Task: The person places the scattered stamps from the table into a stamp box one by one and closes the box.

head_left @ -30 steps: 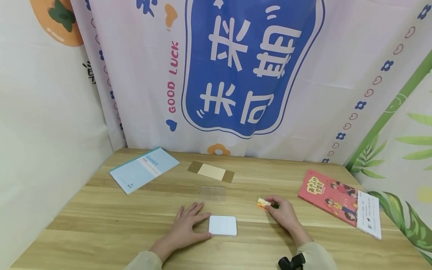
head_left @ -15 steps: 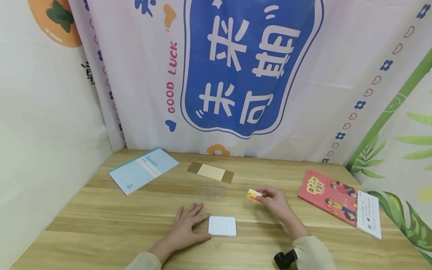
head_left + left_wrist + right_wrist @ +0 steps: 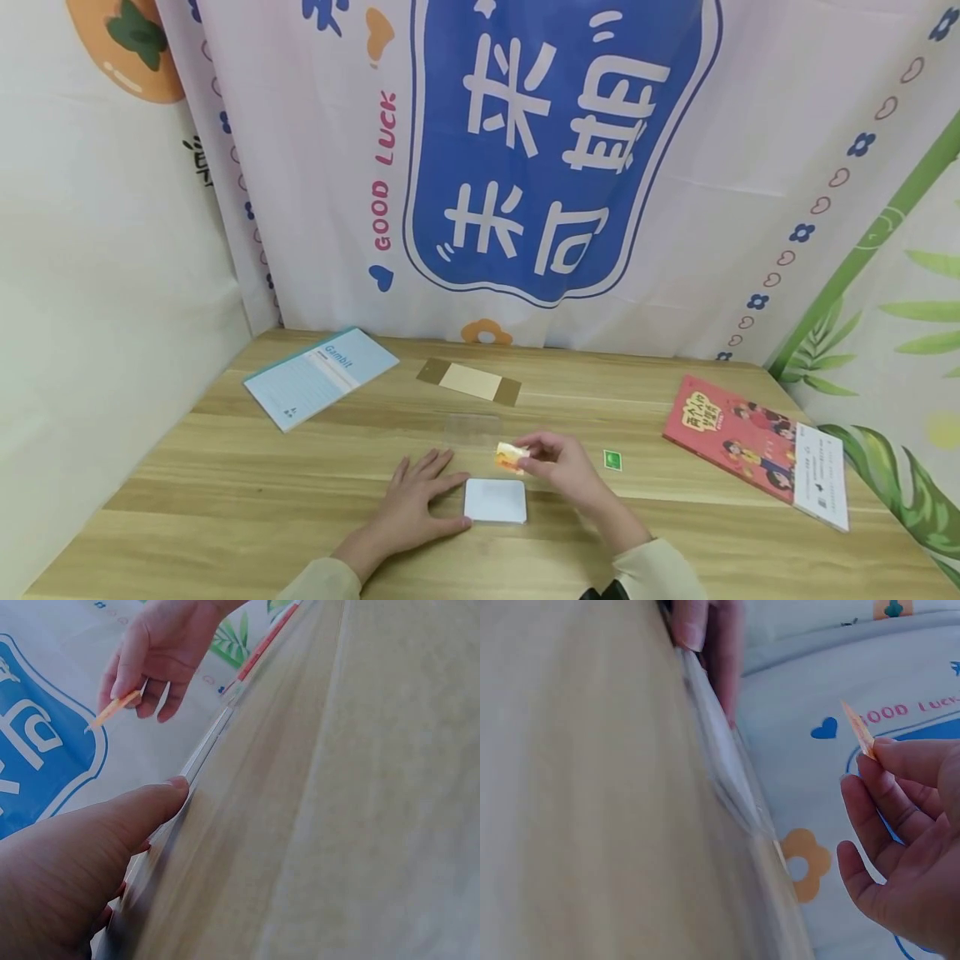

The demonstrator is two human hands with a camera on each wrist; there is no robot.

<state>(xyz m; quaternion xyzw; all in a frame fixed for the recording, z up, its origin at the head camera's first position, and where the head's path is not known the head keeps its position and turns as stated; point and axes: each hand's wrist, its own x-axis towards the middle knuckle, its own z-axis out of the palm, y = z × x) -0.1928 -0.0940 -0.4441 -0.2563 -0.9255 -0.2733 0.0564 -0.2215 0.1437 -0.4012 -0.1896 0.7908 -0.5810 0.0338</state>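
Note:
Between thumb and fingertips, my right hand (image 3: 567, 472) pinches a small orange-and-white card (image 3: 512, 457), raised over the table behind a white rounded rectangular slab (image 3: 495, 501) with a clear edge. The right wrist view shows the card (image 3: 859, 731) edge-on and thin, the other fingers loosely bent. Flat on the table, my left hand (image 3: 415, 506) has its fingers spread, thumb and forefinger touching the slab's left side. In the left wrist view the left thumb (image 3: 142, 812) lies along the slab's edge.
A small green stamp-like piece (image 3: 612, 460) lies right of my right hand. Behind the slab is a clear plastic piece (image 3: 471, 430), then a brown-and-cream strip (image 3: 468, 382). A pale blue notebook (image 3: 321, 379) lies back left; a red booklet (image 3: 731, 437) lies right. Printed curtains enclose the table.
My right hand has carried the orange-and-white card leftward, from beside the green piece to behind the white slab, uncovering the green piece. The left hand stays in place.

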